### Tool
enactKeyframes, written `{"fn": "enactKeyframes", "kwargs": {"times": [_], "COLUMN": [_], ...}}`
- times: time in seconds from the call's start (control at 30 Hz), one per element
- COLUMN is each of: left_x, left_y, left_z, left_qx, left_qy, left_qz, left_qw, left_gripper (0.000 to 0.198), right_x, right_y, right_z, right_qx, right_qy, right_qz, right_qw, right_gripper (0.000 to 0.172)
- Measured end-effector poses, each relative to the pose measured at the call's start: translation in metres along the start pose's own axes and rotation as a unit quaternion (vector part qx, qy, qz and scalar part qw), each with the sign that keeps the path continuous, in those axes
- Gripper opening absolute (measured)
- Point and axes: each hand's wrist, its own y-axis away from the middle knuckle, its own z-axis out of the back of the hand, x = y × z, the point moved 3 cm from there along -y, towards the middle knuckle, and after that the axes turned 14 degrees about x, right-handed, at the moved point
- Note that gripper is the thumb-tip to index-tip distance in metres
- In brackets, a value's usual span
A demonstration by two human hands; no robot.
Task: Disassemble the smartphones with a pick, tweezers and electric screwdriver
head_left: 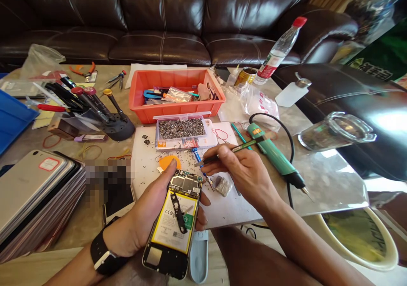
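My left hand [143,205] is closed around an opened smartphone [154,235], its thumb along the upper left edge and its fingers behind. The phone's yellow-edged battery [165,220] and the circuit board [184,183] at its top are exposed. A loose black bracket [178,214] lies slantwise across the battery. To the right of the phone's top, my right hand [244,171] grips a slim black tool [241,147] with a flat metal tip like a pen. That tip is just above the board, apart from it. Whether the tool is tweezers or a blade is unclear.
A clear box of tiny screws [182,128] stands behind the white work mat [144,150], before an orange bin [178,107]. A green electric screwdriver [273,154] lies right. Stacked phone panels [38,192] and a tool holder [117,127] are left. A glass ashtray [337,131] sits far right.
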Motion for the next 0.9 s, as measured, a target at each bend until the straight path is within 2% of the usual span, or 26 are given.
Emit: {"fn": "enactKeyframes", "kwargs": {"times": [0.13, 0.2, 0.33, 0.5, 0.6, 0.7, 0.77, 0.83, 0.9], "left_x": [0.000, 0.000, 0.000, -0.002, -0.004, -0.004, -0.004, -0.005, -0.006], "left_y": [0.000, 0.001, 0.002, 0.002, 0.003, 0.004, 0.004, 0.003, 0.002], "left_z": [-0.001, 0.000, 0.005, 0.003, -0.003, -0.007, -0.008, -0.010, -0.011], "left_qx": [0.011, 0.015, 0.016, 0.014, 0.001, -0.015, -0.014, 0.001, 0.010], "left_qy": [0.012, 0.000, -0.011, 0.002, -0.002, -0.001, -0.001, 0.000, -0.001], "left_qz": [-0.013, -0.024, -0.035, -0.034, -0.046, -0.049, -0.052, -0.061, -0.069], "left_qw": [1.000, 1.000, 0.999, 0.999, 0.999, 0.999, 0.999, 0.998, 0.998], "left_gripper": [0.077, 0.074, 0.069, 0.068, 0.067, 0.066, 0.065, 0.061, 0.056], "right_x": [0.004, 0.003, 0.001, 0.001, -0.002, -0.009, -0.012, -0.011, -0.009], "right_y": [0.002, 0.001, 0.000, 0.003, 0.004, 0.000, -0.002, -0.003, -0.002], "right_z": [-0.003, -0.006, -0.012, -0.018, -0.021, -0.025, -0.028, -0.030, -0.031], "right_qx": [-0.016, -0.009, -0.006, -0.016, -0.024, -0.016, -0.007, -0.008, -0.017], "right_qy": [0.145, 0.193, 0.219, 0.250, 0.221, 0.085, 0.010, -0.004, 0.042], "right_qz": [0.033, 0.028, 0.027, 0.075, 0.072, 0.008, -0.019, -0.023, -0.002], "right_qw": [0.989, 0.981, 0.975, 0.965, 0.972, 0.996, 1.000, 1.000, 0.999], "right_gripper": [0.025, 0.022, 0.023, 0.018, 0.016, 0.023, 0.027, 0.029, 0.025]}}
